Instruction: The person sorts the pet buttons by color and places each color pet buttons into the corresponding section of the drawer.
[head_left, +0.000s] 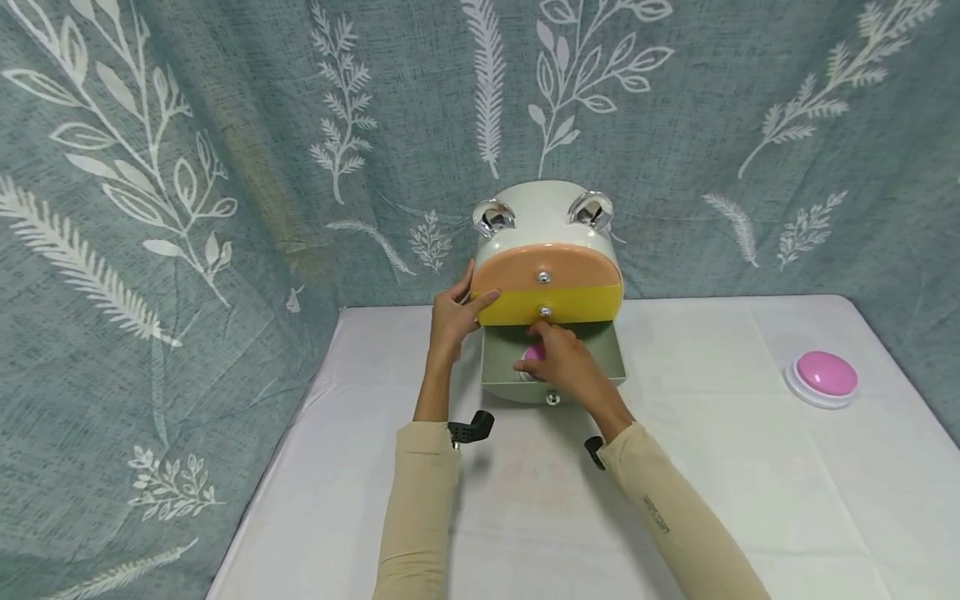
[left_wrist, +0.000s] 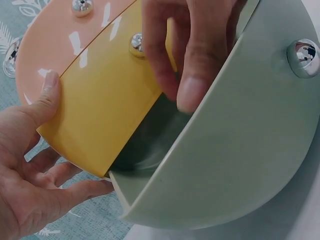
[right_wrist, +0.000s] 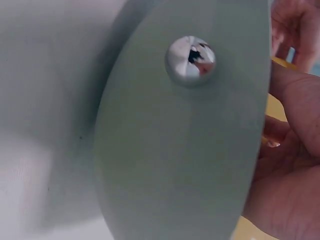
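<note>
A small drawer cabinet (head_left: 547, 225) with a white shell has an orange drawer (head_left: 510, 271), a yellow drawer (head_left: 510, 308) and a pulled-out green bottom drawer (head_left: 517, 393). My left hand (head_left: 452, 321) holds the cabinet's left side, its thumb on the front near the orange and yellow drawers. Inside the green drawer my right hand (head_left: 564, 358) grips a round pink button (head_left: 534, 355) with a white base, fingers and thumb around it. Both wrist views hide the button; the left one shows the right fingers (left_wrist: 192, 92) reaching over the drawer's front wall.
A second pink button (head_left: 827, 373) with a white base sits on the white tablecloth (head_left: 712, 417) at the right. Silver knobs (head_left: 552, 398) stick out from the drawer fronts. A patterned teal curtain (head_left: 412, 125) hangs behind the cabinet and along the left.
</note>
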